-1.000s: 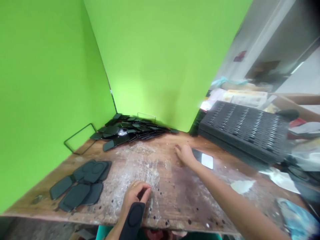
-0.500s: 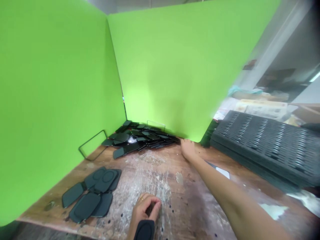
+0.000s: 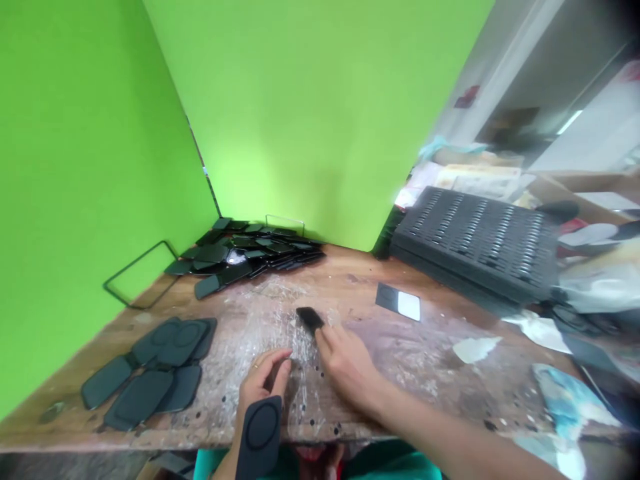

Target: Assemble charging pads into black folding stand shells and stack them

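Note:
My right hand (image 3: 345, 360) grips the near end of a thin black pad (image 3: 309, 318) above the middle of the wooden table (image 3: 350, 277). Beside it, my left hand (image 3: 265, 373) has its thumb and forefinger curved with a small gap between them, and I see nothing there. Over my left wrist lies a dark rectangular pad with a ring mark (image 3: 260, 430); what keeps it there is hidden. A loose group of dark rounded pads (image 3: 140, 400), some ring-marked, rests to the left. Further back sits a heap of glossy black pads (image 3: 250, 250).
Green panels (image 3: 320, 120) stand at the back and left, with a thin wire frame (image 3: 135, 277) by the left one. A black slotted case (image 3: 470, 233) is at the right. A grey-and-white card (image 3: 399, 301) and scraps of film (image 3: 475, 349) lie on the table.
My right hand has come back from the heap's right end toward me, bringing a black pad. My left hand stays near the front edge. The view has tilted down and turned right.

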A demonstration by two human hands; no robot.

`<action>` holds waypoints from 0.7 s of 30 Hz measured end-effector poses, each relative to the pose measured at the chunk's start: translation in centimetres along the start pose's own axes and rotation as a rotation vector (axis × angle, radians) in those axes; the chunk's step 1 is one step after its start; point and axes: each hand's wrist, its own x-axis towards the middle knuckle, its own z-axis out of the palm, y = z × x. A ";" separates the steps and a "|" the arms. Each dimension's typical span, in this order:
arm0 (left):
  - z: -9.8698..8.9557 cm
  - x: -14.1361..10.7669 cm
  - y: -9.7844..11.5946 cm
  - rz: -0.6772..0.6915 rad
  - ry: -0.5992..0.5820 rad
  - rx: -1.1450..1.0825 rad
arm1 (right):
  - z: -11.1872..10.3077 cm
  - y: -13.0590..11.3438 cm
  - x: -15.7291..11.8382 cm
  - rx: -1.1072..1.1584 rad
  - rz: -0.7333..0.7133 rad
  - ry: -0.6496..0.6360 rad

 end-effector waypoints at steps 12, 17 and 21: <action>2.6 2.2 -2.9 0.262 -0.467 0.497 | -1.8 -0.4 -4.1 0.612 -0.002 -0.126; 2.2 2.6 -2.8 0.237 -0.644 0.552 | 2.0 -0.3 -6.2 0.620 -0.049 -0.039; 1.7 3.3 -2.7 0.269 -0.720 0.523 | 4.2 -2.7 -7.3 0.512 -0.017 0.132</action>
